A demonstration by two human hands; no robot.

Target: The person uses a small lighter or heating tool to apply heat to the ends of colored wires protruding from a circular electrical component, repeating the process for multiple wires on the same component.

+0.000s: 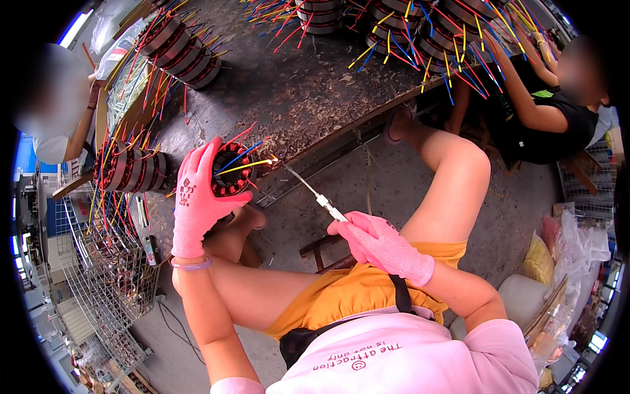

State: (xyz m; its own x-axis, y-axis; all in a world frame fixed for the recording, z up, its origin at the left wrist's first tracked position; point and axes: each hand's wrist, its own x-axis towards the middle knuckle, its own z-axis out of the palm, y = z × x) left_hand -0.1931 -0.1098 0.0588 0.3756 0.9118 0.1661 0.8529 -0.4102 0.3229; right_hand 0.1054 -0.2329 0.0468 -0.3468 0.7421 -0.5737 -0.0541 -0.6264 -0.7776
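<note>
My left hand [200, 194], in a pink knit glove, is wrapped round the side of a motor stator [231, 184] at the table's near edge. The stator's open bore and red-edged windings face up, and red, blue and yellow lead wires stick out of it. My right hand [384, 246], also in a pink glove, is closed on the handle of a slim white-handled tool [323, 200] with a thin metal shaft. The shaft points at the end of the yellow wire [252, 165], where a small bright orange-white glow shows. Tool tip and wire end look slightly apart.
Stacks of wired stators stand at the back left [180, 52], far middle [321, 13] and far right [453, 36] of the worn table [282, 85]. Another stack [131, 169] lies left of my hand. Wire baskets [98, 282] stand lower left. Two people sit at either side.
</note>
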